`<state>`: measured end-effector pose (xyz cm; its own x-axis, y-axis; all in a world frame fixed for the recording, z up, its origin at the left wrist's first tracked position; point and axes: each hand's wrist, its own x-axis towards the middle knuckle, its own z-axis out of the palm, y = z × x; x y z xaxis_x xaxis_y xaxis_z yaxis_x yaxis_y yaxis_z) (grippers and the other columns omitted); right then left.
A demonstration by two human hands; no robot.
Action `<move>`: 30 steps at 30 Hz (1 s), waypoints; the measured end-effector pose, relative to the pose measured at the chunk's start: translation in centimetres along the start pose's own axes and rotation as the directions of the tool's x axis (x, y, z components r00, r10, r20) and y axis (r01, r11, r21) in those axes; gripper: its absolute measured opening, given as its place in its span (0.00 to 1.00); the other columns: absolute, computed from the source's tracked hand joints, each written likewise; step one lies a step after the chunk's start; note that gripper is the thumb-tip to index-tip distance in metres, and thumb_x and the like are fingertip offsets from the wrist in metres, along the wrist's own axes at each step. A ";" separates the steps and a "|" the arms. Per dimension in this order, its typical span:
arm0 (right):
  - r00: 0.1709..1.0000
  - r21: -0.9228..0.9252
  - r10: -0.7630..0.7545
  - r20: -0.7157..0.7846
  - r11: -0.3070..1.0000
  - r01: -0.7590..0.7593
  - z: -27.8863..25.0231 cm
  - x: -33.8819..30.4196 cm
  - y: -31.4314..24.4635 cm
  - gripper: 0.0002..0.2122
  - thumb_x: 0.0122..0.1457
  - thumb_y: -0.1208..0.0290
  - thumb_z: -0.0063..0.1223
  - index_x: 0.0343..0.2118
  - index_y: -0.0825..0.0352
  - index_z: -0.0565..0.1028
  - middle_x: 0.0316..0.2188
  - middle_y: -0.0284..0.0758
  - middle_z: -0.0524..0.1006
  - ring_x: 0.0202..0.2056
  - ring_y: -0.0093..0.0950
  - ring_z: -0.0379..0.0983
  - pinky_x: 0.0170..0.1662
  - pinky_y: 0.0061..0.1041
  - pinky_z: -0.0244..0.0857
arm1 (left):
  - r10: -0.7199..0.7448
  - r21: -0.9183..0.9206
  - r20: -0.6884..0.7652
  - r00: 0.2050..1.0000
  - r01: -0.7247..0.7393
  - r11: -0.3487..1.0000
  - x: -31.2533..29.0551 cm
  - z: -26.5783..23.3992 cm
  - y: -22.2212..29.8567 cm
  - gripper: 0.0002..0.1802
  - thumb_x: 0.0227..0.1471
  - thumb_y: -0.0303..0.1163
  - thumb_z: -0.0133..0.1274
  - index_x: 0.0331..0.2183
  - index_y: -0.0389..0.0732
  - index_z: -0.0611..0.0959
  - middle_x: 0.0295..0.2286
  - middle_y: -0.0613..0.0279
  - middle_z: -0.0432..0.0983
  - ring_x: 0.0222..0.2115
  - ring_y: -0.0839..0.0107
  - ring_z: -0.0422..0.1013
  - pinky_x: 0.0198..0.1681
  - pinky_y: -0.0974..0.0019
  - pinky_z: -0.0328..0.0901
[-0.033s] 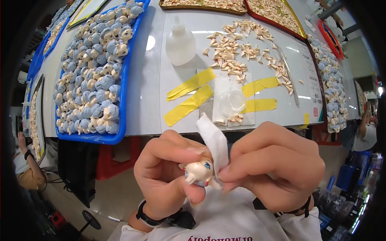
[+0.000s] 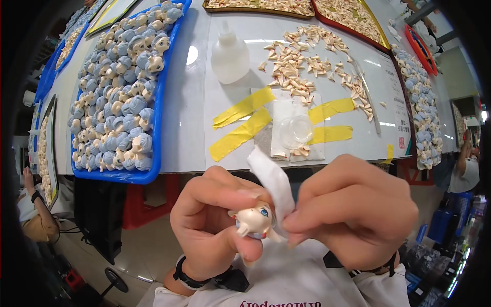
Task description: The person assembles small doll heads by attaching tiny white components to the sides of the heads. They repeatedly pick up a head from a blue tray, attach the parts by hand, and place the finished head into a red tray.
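At the desk's edge [image 2: 186, 138], the left hand [image 2: 209, 220] clamps a small doll head [image 2: 251, 221] while the right hand [image 2: 358, 210] pinches a white strip [image 2: 273, 176] beside it; light pressure should protect the painted eye [image 2: 264, 212].

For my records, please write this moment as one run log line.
left hand: holds small figure head | right hand: pinches white strip beside it | table: translucent bottle, yellow tape, pale pieces
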<state>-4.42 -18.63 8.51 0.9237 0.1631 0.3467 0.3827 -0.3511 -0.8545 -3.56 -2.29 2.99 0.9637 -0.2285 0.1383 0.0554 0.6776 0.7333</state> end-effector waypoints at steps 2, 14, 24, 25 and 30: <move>1.000 0.009 -0.016 -0.007 1.000 0.016 -0.6 0.2 -0.2 0.13 0.32 0.84 0.65 0.24 0.67 0.76 0.23 0.35 0.73 0.21 0.22 0.69 0.21 0.15 0.61 | 0.011 0.022 0.013 1.000 -0.011 1.000 0.3 0.1 0.1 0.25 0.33 0.33 0.66 0.34 0.34 0.74 0.30 0.56 0.71 0.32 0.71 0.70 0.35 0.72 0.65; 0.999 0.000 -0.039 0.030 0.999 0.039 0.5 -0.3 0.2 0.12 0.35 0.78 0.66 0.25 0.65 0.77 0.22 0.35 0.73 0.20 0.21 0.68 0.21 0.16 0.60 | 0.089 0.112 0.020 0.996 -0.091 0.990 -0.1 -0.6 -0.1 0.26 0.32 0.34 0.66 0.34 0.33 0.74 0.29 0.57 0.70 0.30 0.70 0.71 0.31 0.72 0.64; 0.987 -0.146 -0.068 -0.143 0.988 0.047 -6.8 2.6 -0.9 0.08 0.46 0.76 0.56 0.29 0.69 0.69 0.28 0.36 0.69 0.30 0.22 0.64 0.34 0.18 0.55 | 0.004 0.339 -0.137 0.991 0.043 0.940 0.3 -0.5 1.1 0.29 0.33 0.50 0.63 0.32 0.39 0.72 0.27 0.63 0.65 0.22 0.71 0.69 0.15 0.78 0.61; 0.973 -0.164 -0.031 -0.230 0.986 -0.008 -7.3 3.2 -0.6 0.07 0.47 0.78 0.54 0.30 0.70 0.70 0.30 0.36 0.70 0.32 0.23 0.64 0.37 0.18 0.56 | 0.006 0.329 -0.145 0.989 0.043 0.943 0.4 -0.5 1.1 0.29 0.34 0.49 0.63 0.32 0.38 0.73 0.27 0.62 0.65 0.22 0.71 0.69 0.16 0.77 0.62; 0.952 -0.166 0.069 -0.299 0.978 -0.123 -8.7 9.1 2.3 0.07 0.47 0.82 0.52 0.31 0.74 0.74 0.29 0.35 0.76 0.32 0.20 0.71 0.37 0.15 0.64 | -0.017 0.259 -0.143 0.990 0.054 0.964 0.8 -0.1 1.4 0.27 0.34 0.46 0.64 0.32 0.37 0.74 0.27 0.61 0.65 0.23 0.68 0.70 0.19 0.74 0.65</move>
<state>5.03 -25.98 13.08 0.9109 -0.1443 0.3867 0.2637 -0.5171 -0.8143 -2.66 -1.48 4.05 0.9900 -0.1377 0.0297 0.0374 0.4601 0.8871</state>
